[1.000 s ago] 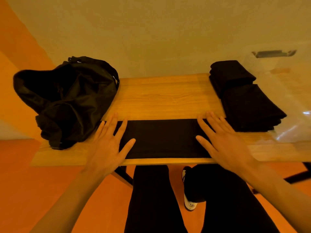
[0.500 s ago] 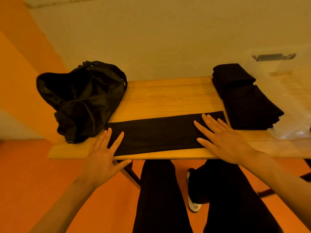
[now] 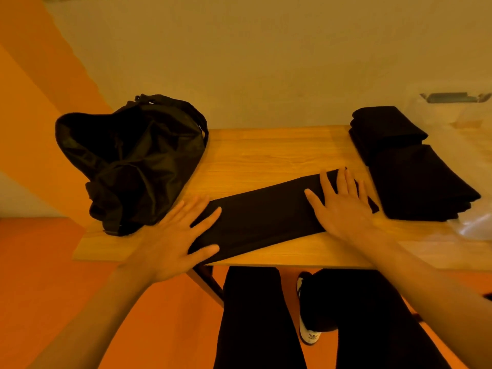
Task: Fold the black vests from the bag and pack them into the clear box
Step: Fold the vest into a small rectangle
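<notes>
Pressing both palms flat on a black vest [image 3: 266,214] folded into a long strip, the person is mid-fold. The left hand [image 3: 173,235] lies with fingers spread wide over the strip's near end at the table's [image 3: 266,155] front edge, and the right hand [image 3: 343,209] lies open on its far end. Neither hand grips anything. I judge the next move to be a pinch at one end, carried across to the other hand so the strip halves into a packet. Beyond the left fingertips slumps the bag [image 3: 133,161], mouth open, its inside too dark to read. Just outboard of the right hand sit two stacks of folded vests [image 3: 415,179]. The clear box [image 3: 474,145] lies past them, and I cannot tell whether the stacks are inside it or beside it.
</notes>
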Motion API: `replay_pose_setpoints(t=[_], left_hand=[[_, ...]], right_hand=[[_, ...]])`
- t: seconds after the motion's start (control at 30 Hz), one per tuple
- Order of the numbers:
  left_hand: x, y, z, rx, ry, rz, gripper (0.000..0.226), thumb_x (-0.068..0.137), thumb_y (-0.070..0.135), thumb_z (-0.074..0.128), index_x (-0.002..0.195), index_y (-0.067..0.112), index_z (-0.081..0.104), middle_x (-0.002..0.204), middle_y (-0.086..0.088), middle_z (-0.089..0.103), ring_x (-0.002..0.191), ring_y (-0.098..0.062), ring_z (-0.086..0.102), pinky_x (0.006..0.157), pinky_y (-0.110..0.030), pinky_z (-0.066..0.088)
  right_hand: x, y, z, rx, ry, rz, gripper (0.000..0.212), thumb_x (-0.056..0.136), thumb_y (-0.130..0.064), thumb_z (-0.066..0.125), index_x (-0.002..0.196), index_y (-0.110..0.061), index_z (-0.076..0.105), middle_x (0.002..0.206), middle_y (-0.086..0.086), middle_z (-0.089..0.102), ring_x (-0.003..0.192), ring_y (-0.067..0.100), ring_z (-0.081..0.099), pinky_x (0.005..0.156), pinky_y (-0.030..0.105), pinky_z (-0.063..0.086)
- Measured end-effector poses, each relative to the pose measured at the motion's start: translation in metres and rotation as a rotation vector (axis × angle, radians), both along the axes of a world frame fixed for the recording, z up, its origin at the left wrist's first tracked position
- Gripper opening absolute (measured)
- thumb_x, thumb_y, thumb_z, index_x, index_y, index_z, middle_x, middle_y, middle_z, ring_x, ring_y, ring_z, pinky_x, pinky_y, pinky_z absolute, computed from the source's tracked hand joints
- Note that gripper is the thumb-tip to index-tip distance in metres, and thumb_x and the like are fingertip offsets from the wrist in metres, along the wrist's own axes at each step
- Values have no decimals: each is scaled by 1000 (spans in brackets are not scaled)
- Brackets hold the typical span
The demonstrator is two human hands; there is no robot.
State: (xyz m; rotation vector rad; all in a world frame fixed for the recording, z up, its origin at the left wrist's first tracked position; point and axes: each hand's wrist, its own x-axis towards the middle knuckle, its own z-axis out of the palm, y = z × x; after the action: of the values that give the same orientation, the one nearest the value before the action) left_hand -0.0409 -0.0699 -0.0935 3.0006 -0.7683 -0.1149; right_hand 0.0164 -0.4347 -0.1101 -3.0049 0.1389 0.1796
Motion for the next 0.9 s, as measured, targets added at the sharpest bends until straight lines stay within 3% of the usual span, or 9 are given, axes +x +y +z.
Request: replay_pose_setpoints(t=[0.17,0.33,0.4,0.5,0.63,0.9], left_hand=[[-20,-8,-17,-49,-17,79,80,93,84,18,160,44,-2,171,4,-10,157,-16,-10,126,-46,10],[-44,-54,-17,-79,18,351,85,87,88,-3,159,43,-9,168,-5,-21,153,-23,-26,127,-47,-2],[-53,-83,-17,-91,36,443,86,90,87,6,161,39,5,170,-13,-9,155,-32,-15,124,-49,2],[-64,-126,-21,-143,30,488,86,92,84,23,157,29,35,164,-26,21,151,-47,18,114,-58,19],[-67,-156,-25,-118,30,462,87,89,86,21,145,29,56,152,-32,41,138,-54,40,107,-58,26],[-56,-160,-27,-88,35,350,91,85,89,18,147,30,50,155,-25,40,141,-48,39,109,-53,26]], right_hand=[[58,-8,4,-59,38,184,79,92,-74,3,160,-36,-7,169,8,-12,154,20,-19,125,43,-8],[127,-1,12,-98,59,439,78,90,-73,3,159,-37,-4,169,4,-10,154,16,-15,126,41,-7],[152,2,15,-118,64,535,82,86,-74,0,159,-36,-2,169,1,-10,154,14,-13,124,38,-9],[189,5,12,-138,46,666,75,91,-73,1,159,-40,-3,169,-1,-8,154,11,-13,123,36,-11],[226,7,9,-133,44,793,75,89,-79,-3,156,-46,-6,169,-6,-10,153,7,-15,125,40,-9],[256,19,18,-209,10,938,74,93,-75,-4,158,-39,-9,169,3,-10,154,15,-17,125,42,-10]])
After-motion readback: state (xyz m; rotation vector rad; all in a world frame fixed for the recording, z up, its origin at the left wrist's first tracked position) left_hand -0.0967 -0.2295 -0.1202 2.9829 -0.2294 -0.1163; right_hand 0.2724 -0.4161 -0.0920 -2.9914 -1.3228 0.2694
